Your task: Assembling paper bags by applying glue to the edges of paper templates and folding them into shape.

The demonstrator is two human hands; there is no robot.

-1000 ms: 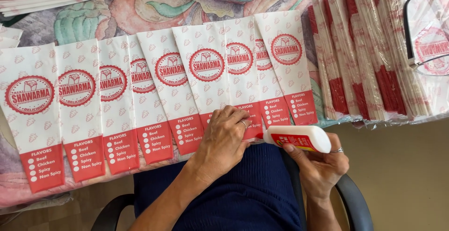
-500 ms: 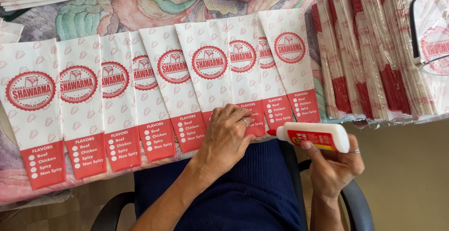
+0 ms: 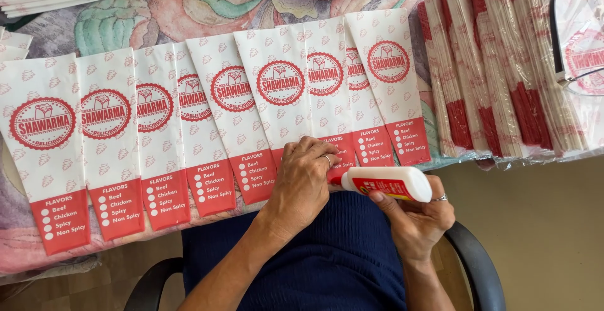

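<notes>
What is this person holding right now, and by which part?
The right hand grips a white glue bottle around its body. The left hand holds nothing, resting flat on a paper bag.

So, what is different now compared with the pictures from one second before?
The right hand tilted the white glue bottle and brought its red tip left, close to the left hand. It kept its grip on the bottle the whole time. The left hand stayed pressing on the red end of a paper bag. The row of bags and the stacks of bags did not move.
</notes>
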